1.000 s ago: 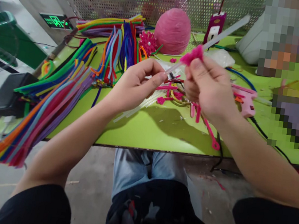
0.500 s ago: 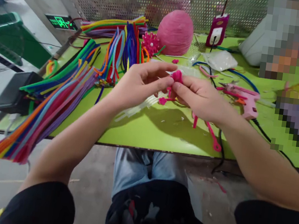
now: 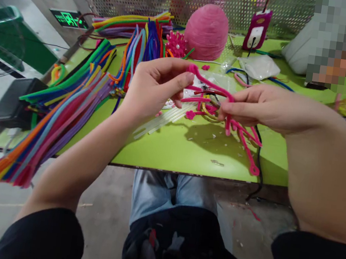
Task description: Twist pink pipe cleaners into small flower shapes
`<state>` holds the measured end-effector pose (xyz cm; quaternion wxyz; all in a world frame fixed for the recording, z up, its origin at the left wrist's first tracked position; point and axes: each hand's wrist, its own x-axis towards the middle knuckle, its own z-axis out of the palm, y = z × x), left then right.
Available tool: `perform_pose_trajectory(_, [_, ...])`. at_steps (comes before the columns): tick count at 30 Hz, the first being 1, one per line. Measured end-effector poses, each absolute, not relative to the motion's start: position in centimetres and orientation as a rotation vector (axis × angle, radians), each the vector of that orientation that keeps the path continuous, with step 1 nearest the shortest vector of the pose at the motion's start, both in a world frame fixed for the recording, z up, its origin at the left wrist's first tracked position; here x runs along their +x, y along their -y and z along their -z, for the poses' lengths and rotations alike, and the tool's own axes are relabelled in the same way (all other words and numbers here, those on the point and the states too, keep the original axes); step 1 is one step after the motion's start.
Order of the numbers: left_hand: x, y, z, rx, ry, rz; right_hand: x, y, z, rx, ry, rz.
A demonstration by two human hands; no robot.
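My left hand pinches one end of a pink pipe cleaner between thumb and fingers. Further along, my right hand grips the same pipe cleaner, which is stretched in the air between both hands. A short bent part hangs below the right fingertips. Beneath lie more pink pipe cleaners, one with a looped end, and a small pink flower shape. A red curved handle-like piece and a yellow one show close to my right fingers; whether they are held or lying is unclear.
Bundles of coloured pipe cleaners cover the table's left side. Clear glue sticks lie in the middle. Behind stand a pink ball, a beaded pink flower and a purple socket block. A black cable crosses the front edge.
My hands, formerly together around a bunched pink piece, have drawn apart. The pink pipe cleaner now spans between them. My right hand has moved right and hides the glue gun.
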<state>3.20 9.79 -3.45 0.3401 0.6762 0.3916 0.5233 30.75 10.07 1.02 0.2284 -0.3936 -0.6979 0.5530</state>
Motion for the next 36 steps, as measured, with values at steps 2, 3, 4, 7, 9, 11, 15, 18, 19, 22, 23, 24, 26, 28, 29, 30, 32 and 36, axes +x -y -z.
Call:
perform_pose_trajectory(2, [3.3,-9.7,3.5,1.749,-0.975,-1.366,30.4,-9.8,-1.3,-0.984,1.723,-1.781])
perform_pose_trajectory(3, [3.4,-9.6,3.5,1.761,-0.964,-1.363,30.0,-9.6,-1.4,-0.926,1.626,-1.863])
perform_pose_trajectory(4, [3.5,-9.4,3.5,1.778,-0.972,-1.354,29.4,-9.4,-1.4,-0.858,1.513,-1.880])
perform_pose_trajectory(7, [3.9,-8.7,3.3,1.836,-1.068,-1.283,27.6,-8.5,-1.2,-0.673,1.289,-1.831])
perform_pose_trajectory(9, [4.2,-8.2,3.2,1.855,-1.126,-1.239,26.5,-7.9,-0.7,-0.605,1.232,-1.768])
perform_pose_trajectory(11, [4.5,-7.8,3.1,1.869,-1.130,-1.234,25.7,-7.5,-0.1,-0.582,1.231,-1.665])
perform_pose_trajectory(15, [5.0,-7.3,3.0,1.886,-1.137,-1.226,24.9,-7.1,0.7,-0.632,1.288,-1.496])
perform_pose_trajectory(18, [5.1,-7.1,3.2,1.897,-1.163,-1.204,24.7,-6.8,0.8,-0.636,1.317,-1.446])
perform_pose_trajectory(19, [5.2,-7.0,3.2,1.903,-1.171,-1.198,24.7,-6.8,0.8,-0.635,1.327,-1.418])
perform_pose_trajectory(22, [5.2,-6.8,3.1,1.924,-1.201,-1.177,24.6,-6.7,0.8,-0.713,1.410,-1.284])
perform_pose_trajectory(23, [5.2,-6.7,3.0,1.933,-1.203,-1.176,24.6,-6.7,0.8,-0.754,1.453,-1.234])
perform_pose_trajectory(24, [5.3,-6.6,2.9,1.942,-1.198,-1.182,24.7,-6.7,0.8,-0.793,1.493,-1.189])
perform_pose_trajectory(26, [5.3,-6.4,2.7,1.959,-1.178,-1.204,24.6,-6.7,0.8,-0.816,1.526,-1.118])
perform_pose_trajectory(28, [5.3,-6.2,2.6,1.966,-1.168,-1.220,24.6,-6.7,0.9,-0.813,1.503,-1.100])
perform_pose_trajectory(29, [5.3,-6.2,2.5,1.967,-1.170,-1.218,24.5,-6.8,0.9,-0.813,1.481,-1.102])
perform_pose_trajectory(30, [5.3,-6.2,2.6,1.964,-1.176,-1.213,24.5,-6.8,0.9,-0.817,1.466,-1.109])
perform_pose_trajectory(32, [5.4,-6.2,2.7,1.957,-1.182,-1.211,24.5,-6.9,0.9,-0.833,1.483,-1.111])
perform_pose_trajectory(36, [5.4,-6.6,3.2,1.947,-1.178,-1.223,24.5,-6.7,0.6,-0.873,1.604,-1.003])
